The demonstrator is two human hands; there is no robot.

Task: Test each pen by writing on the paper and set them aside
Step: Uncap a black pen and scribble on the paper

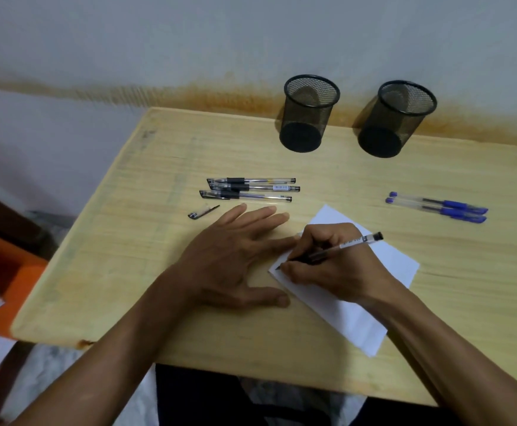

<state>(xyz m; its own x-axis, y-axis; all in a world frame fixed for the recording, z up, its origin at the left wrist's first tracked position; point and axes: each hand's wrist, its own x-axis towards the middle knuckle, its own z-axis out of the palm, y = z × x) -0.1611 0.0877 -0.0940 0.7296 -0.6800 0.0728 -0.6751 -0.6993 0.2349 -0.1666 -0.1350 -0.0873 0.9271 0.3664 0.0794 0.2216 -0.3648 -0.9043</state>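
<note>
Black pen (334, 252): gripped in my right hand (328, 265), tip on paper (395, 262); label unreadable. My left hand (235, 259): flat, fingers spread, holding nothing.

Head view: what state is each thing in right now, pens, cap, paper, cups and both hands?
Black pen in use: uncapped, held by the right hand, tip on the paper.
Loose cap: lying off its pen.
Three black pens: capped, lying side by side.
Two blue pens: capped, lying together.
Paper: flat on the table.
Two mesh cups: upright, no pens visible inside.
Left hand: flat, fingers spread.
Right hand: writing grip.
</note>
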